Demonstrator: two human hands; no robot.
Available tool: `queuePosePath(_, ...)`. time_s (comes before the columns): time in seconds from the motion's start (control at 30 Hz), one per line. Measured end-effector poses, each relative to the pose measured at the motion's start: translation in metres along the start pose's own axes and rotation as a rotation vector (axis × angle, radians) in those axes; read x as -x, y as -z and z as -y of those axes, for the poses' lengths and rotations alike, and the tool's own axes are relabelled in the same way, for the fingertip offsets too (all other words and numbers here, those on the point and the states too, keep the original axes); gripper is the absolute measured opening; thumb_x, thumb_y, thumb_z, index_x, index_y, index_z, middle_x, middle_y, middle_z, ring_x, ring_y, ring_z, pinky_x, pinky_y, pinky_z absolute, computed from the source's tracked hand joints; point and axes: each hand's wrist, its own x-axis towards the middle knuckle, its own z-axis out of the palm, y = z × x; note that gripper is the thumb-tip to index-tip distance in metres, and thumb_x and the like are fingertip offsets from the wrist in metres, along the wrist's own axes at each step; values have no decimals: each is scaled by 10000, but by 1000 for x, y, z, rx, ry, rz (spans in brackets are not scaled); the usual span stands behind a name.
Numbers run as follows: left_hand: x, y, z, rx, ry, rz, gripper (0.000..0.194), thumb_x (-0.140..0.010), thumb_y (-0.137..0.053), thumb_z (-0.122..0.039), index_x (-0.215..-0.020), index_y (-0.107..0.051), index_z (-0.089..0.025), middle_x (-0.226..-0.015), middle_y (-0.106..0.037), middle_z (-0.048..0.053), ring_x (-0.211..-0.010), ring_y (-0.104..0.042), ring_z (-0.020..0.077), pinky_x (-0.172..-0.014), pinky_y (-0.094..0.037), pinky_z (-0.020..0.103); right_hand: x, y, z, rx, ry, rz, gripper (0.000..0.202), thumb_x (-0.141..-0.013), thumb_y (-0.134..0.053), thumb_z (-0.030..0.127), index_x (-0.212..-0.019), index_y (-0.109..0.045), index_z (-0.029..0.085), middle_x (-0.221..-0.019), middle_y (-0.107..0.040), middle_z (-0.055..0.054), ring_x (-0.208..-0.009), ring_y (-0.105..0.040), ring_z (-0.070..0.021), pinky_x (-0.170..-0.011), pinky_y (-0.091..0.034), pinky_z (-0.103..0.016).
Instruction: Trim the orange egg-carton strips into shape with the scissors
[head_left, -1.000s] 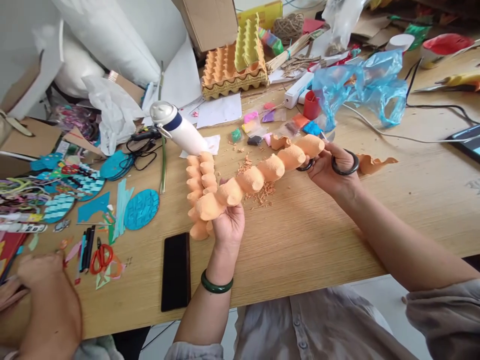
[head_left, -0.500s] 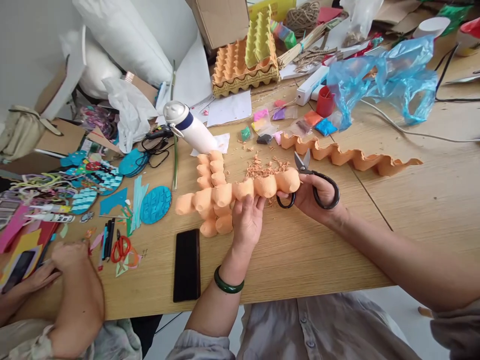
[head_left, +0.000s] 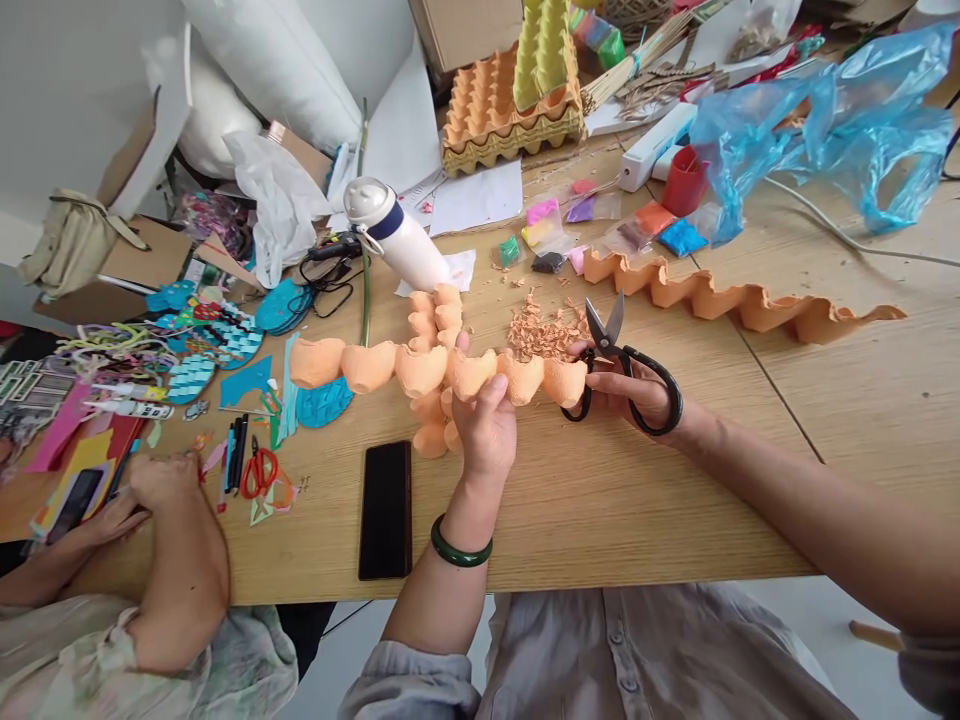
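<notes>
In the middle of the frame, the left hand (head_left: 486,430) pinches a strip of egg carton (head_left: 420,370), thumb against its near side. Right of centre, the right hand (head_left: 641,395) grasps scissors (head_left: 615,322), blades parted and pointing up, beside the strip's right end. Orange scraps (head_left: 541,328) lie on the table (head_left: 600,520) beyond.

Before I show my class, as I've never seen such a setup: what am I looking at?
There is no machine, only a person's two bare hands, filmed in every picture by one camera worn on the head, looking forward and down. The left hand holds an orange strip of cups. The right hand holds black scissors, blades open, near the strip's end. On the table lie orange scraps, a wavy orange piece and a phone; a bottle is farther back. Another person's arm shows at left.
</notes>
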Motion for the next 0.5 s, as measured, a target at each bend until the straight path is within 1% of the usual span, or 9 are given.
queuePosePath(0.13,-1,1,1,-38,-18,-66,602,-768,-856,-348,-1347,-693,-321,-1184,-752,34,-1250,-661,211,-1048,-533,323,2,1,-2,101,6,120,485,-829,-840,400,-1228,-630,223,-871,-726,3,-754,-726,-182,-773,-614,-355)
queuePosePath(0.23,-4,2,-1,-78,-1,-106,572,-769,-858,-384,-1318,-717,-308,-1176,-742,40,-1196,-669,205,-1013,-531,306,5,-1,-1,211,38,216,465,-870,-816,425,-1241,-632,212,-855,-704,-3,-762,-695,-175,-745,-587,-324)
queuePosePath(0.33,-6,4,-3,-119,-11,-100,575,-783,-849,-427,-1329,-721,-299,-1183,-729,46,-1090,-683,197,-968,-540,314,8,-2,4,339,91,213,424,-905,-777,440,-1237,-651,208,-894,-671,-11,-760,-675,-168,-721,-565,-311)
queuePosePath(0.43,-8,6,-3,-109,0,-57,581,-800,-852,-461,-1344,-717,-309,-1029,-716,26,-930,-675,178,-886,-554,314,12,-3,13,512,134,174,376,-967,-692,440,-1244,-669,186,-806,-620,6,-643,-596,-136,-624,-510,-282)
queuePosePath(0.5,-9,8,-2,-115,12,-29,580,-825,-825,-534,-1349,-711,-314,-949,-695,22,-868,-658,181,-832,-561,319,15,-3,19,653,170,149,350,-996,-638,417,-1240,-690,170,-768,-611,4,-618,-553,-129,-586,-474,-265)
